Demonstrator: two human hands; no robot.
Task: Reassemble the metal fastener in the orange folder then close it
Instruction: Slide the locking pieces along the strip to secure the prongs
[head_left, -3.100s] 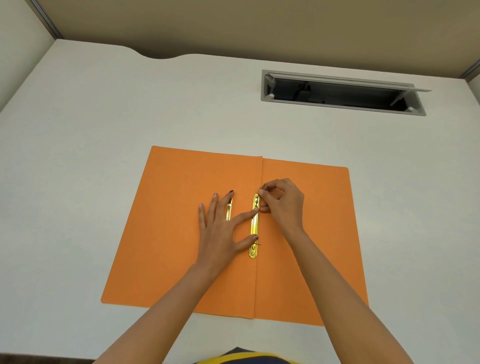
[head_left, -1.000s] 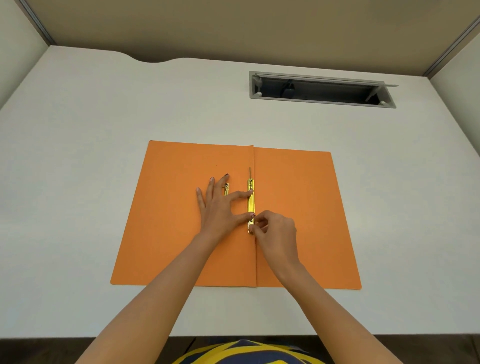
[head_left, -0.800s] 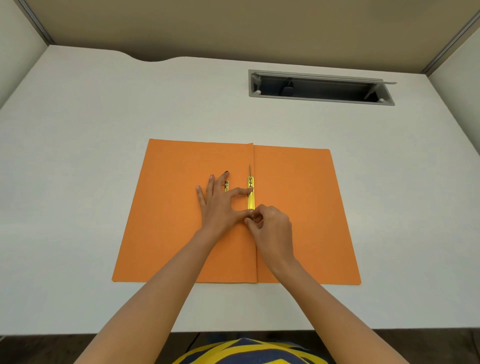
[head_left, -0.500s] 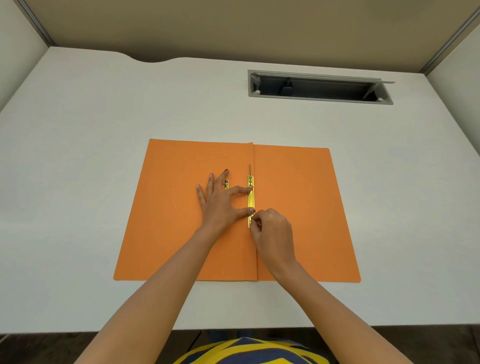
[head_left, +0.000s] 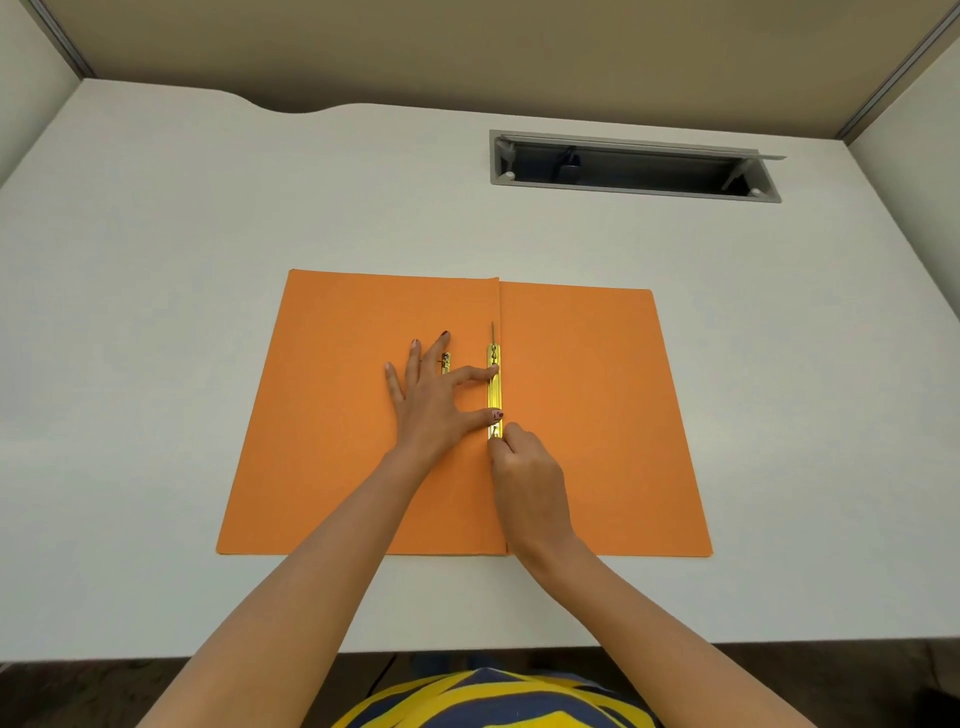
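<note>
The orange folder (head_left: 597, 415) lies open and flat on the white desk. A gold metal fastener bar (head_left: 494, 389) runs along the left side of its centre fold, with a thin prong standing up at its far end. My left hand (head_left: 434, 402) lies spread on the left flap, index finger and thumb pressing on the bar. A second small gold piece (head_left: 445, 360) shows beside my left fingers, mostly hidden under them. My right hand (head_left: 527, 475) is curled, its fingertips pinching at the near end of the bar.
A grey cable slot (head_left: 631, 166) with its lid raised is set into the desk at the back right. The desk's near edge (head_left: 156, 656) runs just below the folder. Partition walls stand at the back and both sides.
My right hand went from the far end of the bar to its near end and works there. The far prong now stands up. My left hand keeps pressing on the bar.
</note>
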